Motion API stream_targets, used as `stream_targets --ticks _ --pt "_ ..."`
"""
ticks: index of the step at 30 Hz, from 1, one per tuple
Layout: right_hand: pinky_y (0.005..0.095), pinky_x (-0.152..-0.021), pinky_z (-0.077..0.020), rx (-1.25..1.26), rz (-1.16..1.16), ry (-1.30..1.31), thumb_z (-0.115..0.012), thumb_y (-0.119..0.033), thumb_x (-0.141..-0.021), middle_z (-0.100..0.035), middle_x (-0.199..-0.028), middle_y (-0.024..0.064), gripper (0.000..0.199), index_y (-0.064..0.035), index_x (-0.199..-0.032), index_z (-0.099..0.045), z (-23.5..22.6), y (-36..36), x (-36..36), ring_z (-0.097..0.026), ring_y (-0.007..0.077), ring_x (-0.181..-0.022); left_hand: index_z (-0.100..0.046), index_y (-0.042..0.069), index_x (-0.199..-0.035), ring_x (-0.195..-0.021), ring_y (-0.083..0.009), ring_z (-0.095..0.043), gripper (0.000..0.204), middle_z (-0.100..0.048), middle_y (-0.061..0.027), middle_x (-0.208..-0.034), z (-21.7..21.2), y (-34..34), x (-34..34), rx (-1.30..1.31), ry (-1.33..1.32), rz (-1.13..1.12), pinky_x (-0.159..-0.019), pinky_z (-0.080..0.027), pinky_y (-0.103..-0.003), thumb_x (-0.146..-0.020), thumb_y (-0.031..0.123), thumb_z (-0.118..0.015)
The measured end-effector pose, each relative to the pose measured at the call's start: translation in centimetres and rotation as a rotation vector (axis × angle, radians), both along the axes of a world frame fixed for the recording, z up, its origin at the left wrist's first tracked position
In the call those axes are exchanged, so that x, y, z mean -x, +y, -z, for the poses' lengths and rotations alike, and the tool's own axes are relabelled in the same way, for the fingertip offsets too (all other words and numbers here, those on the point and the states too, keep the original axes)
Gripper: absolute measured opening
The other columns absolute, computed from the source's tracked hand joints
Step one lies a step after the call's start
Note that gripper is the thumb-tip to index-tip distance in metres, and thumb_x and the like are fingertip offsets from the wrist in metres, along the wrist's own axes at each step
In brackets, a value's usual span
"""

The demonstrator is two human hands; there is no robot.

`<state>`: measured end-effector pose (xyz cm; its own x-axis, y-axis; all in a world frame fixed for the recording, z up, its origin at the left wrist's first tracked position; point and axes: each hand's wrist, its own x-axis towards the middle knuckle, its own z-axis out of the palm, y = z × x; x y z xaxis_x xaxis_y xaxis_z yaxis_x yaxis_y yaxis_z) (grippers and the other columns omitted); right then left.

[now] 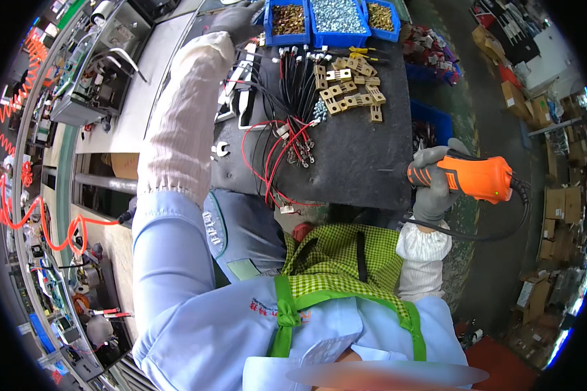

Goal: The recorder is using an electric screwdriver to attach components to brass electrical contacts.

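My right hand (pixel 435 186), in a grey glove, is wrapped round an orange and black electric screwdriver (pixel 479 178) just off the right edge of the black work table (pixel 362 159). The tool's bit points left over the table and a black cord hangs from its rear. Stretched far forward, my left hand (pixel 236 19), also grey-gloved, is beside the blue bin of brass-coloured screws (pixel 288 19); its fingers are partly hidden and their grip is unclear. Near it are white metal brackets (pixel 244 98) and a bundle of black and red wires (pixel 297 85) with ring terminals.
Brass-coloured slotted blocks (pixel 352 98) lie at the table's right. Blue bins of silvery fasteners (pixel 338 16) and brass-coloured ones (pixel 383 16) line the far edge. An open-ended wrench (pixel 221 149) lies at the left. Another blue bin (pixel 432 120) stands below the right edge.
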<state>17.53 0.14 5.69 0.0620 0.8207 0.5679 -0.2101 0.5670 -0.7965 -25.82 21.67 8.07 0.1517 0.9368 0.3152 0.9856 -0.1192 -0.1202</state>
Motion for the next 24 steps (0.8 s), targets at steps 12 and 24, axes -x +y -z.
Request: stream_targets --ticks 12,24 --pt "0.0349 -0.073 -0.0535 -0.007 -0.055 0.017 -0.069 -0.011 -0.081 -0.064 -0.085 0.0083 0.052 0.0021 -0.124 -0.044 0.1 -0.3 0.2 -0.062 0.0176 -0.075 -0.071 0.018 -0.100 -0.109 -0.0323 -0.052 0.023 -0.057 -0.0085 -0.115 6.3 -14.2 -17.2 0.306 -0.234 0.221 -0.091 -0.045 -0.043 -0.078 0.021 -0.068" --pt "0.0324 -0.071 -0.0515 0.077 -0.006 -0.039 -0.066 -0.012 -0.081 -0.063 -0.085 0.0078 0.046 -0.0013 -0.122 -0.047 0.0 -1.1 0.7 -0.060 0.0157 -0.073 -0.069 0.015 -0.098 -0.106 -0.0288 -0.059 0.021 -0.065 -0.0077 -0.105 5.9 -15.0 -18.8 0.346 -0.033 0.146 -0.084 -0.046 -0.044 -0.079 0.018 -0.060"
